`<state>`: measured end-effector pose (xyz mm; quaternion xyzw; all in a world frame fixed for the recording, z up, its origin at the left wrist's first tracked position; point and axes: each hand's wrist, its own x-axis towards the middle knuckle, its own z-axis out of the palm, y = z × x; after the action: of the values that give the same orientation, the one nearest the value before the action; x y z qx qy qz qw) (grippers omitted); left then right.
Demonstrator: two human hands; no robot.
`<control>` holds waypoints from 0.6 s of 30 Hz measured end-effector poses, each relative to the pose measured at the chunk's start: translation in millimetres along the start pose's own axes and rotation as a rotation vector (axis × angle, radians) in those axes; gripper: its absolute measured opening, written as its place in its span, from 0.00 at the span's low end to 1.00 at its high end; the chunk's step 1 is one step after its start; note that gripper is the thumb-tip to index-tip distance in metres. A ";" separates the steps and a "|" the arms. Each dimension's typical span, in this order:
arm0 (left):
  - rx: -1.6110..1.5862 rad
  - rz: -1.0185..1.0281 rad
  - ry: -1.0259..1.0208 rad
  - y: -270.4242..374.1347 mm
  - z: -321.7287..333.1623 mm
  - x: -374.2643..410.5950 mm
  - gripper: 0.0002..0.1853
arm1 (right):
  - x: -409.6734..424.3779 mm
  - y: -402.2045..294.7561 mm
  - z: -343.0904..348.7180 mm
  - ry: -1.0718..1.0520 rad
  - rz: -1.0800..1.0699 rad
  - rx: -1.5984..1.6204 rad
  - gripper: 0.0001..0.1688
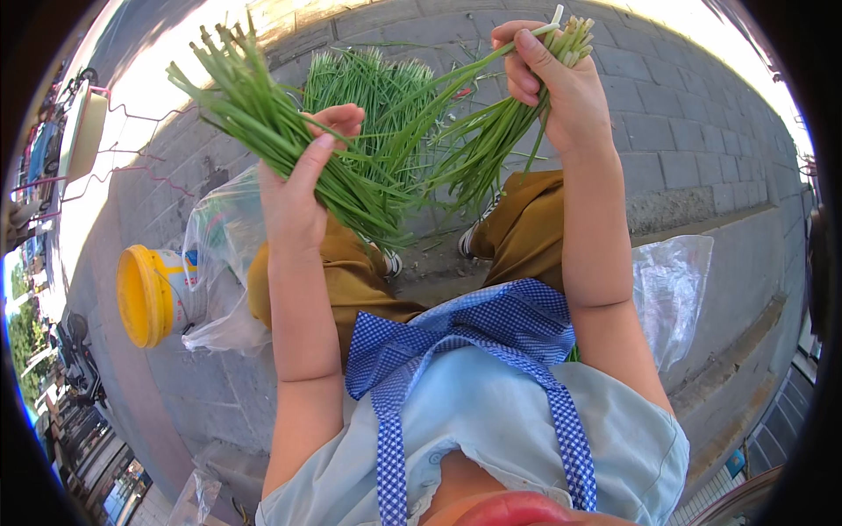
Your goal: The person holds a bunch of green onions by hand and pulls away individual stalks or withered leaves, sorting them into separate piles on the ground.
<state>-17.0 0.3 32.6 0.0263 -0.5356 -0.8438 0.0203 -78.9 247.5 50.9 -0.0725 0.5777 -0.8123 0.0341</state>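
Note:
My left hand (309, 164) holds a thick bunch of green chives (253, 112), its thumb across the stalks and its fingertips loose. The cut ends of this bunch point up and to the left. Between the fingers of my right hand (559, 85) is a smaller chive bunch (503, 141), with pale ends upward and leaves drooping toward the left. One stalk with a white end (546, 27) crosses apart from that bunch, near the right thumb. The leaf tips of both bunches come close together in the middle. Behind them, a broad pile of chives (368, 75) lies on the paving.
A yellow-rimmed bucket (148, 296) lies tilted at left, next to a clear plastic bag (227, 223). Another clear bag (671, 296) rests on the step (730, 263) at right. Leaf scraps litter the ground near my shoes. Parked two-wheelers (75, 355) stand far left.

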 end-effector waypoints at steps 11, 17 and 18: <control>0.243 -0.026 0.127 21.6 -43.8 7.9 0.08 | 6.4 -6.2 -33.5 0.172 0.002 0.124 0.07; 0.151 -0.004 0.250 33.8 -64.5 4.9 0.06 | 8.8 -14.7 -51.6 0.234 -0.172 0.109 0.14; 0.035 -0.050 0.205 35.1 -62.1 6.7 0.07 | 8.1 -18.9 -58.8 0.359 -0.202 0.084 0.15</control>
<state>-19.4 -71.2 37.8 0.1260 -0.5446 -0.8274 0.0535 -95.7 307.6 50.4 0.0176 0.5298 -0.8349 -0.1479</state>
